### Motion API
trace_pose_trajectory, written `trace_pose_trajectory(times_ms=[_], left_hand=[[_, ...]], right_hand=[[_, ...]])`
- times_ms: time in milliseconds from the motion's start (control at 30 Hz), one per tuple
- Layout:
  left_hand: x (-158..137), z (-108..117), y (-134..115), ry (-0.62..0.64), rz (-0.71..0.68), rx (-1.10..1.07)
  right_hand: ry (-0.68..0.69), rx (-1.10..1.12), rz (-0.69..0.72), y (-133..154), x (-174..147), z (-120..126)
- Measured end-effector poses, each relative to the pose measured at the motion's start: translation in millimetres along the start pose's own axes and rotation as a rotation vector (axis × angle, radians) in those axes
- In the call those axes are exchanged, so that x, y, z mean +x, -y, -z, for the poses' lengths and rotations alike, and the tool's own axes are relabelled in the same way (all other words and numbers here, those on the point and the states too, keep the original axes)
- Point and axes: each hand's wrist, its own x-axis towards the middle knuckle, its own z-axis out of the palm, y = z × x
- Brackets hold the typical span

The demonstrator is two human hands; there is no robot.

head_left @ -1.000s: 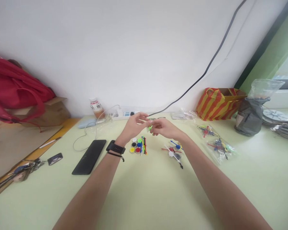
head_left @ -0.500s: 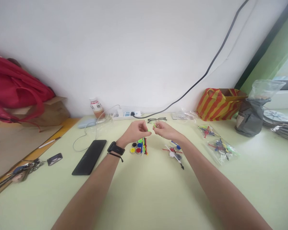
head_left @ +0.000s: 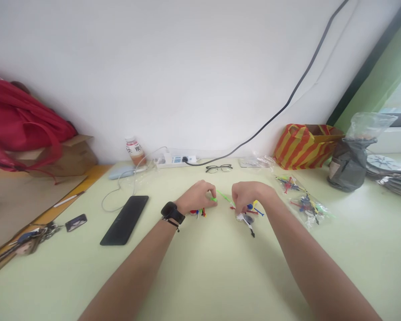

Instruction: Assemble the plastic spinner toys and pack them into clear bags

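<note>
My left hand (head_left: 198, 197), with a dark watch on its wrist, pinches a small bright green plastic piece (head_left: 214, 199). Under it, small red, blue and yellow plastic parts (head_left: 198, 213) show, partly hidden. My right hand (head_left: 247, 195) bends down with its fingers closed round one end of a thin green plastic arrow (head_left: 224, 196); its fingertips are over a small pile. In that pile I see a white arrow (head_left: 248, 224) with a dark tip, a red arrow (head_left: 251, 211) and a blue arrow (head_left: 259, 211), partly covered by the hand.
A black phone-like slab (head_left: 124, 220) lies left. Eyeglasses (head_left: 218, 168), a power strip (head_left: 177, 161) and a bottle (head_left: 135, 151) stand along the wall. Clear bags of coloured arrows (head_left: 309, 207) lie right, near a striped bag (head_left: 305, 147) and a grey bag (head_left: 349, 165).
My hands have moved apart and down toward the table. The right went right with the green arrow, over the pile; the left came slightly right and nearer, still pinching the green piece.
</note>
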Motion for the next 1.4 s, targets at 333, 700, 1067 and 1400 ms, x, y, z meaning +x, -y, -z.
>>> trace_pose_trajectory(times_ms=[333,700,1067,1400], left_hand=[[-1.0,27.2,-4.8,-0.032,-0.038,-0.052],[2.8,30.1,-37.0,-0.183,-0.131,-0.442],[7.4,10.7,-15.5,-0.17,-0.043,-0.384],[5.4,-20.7,-14.7,-0.048,0.046,0.023]], right_hand=[[-0.035,0.036,0.021,4.6,-12.7,4.2],[-0.3,0.655,0.435,0.2,-8.4,12.8],[-0.528,0.358,0.314,-1.1,23.0,-1.5],[-0.329,0.032,0.047,-21.0,29.9,-4.0]])
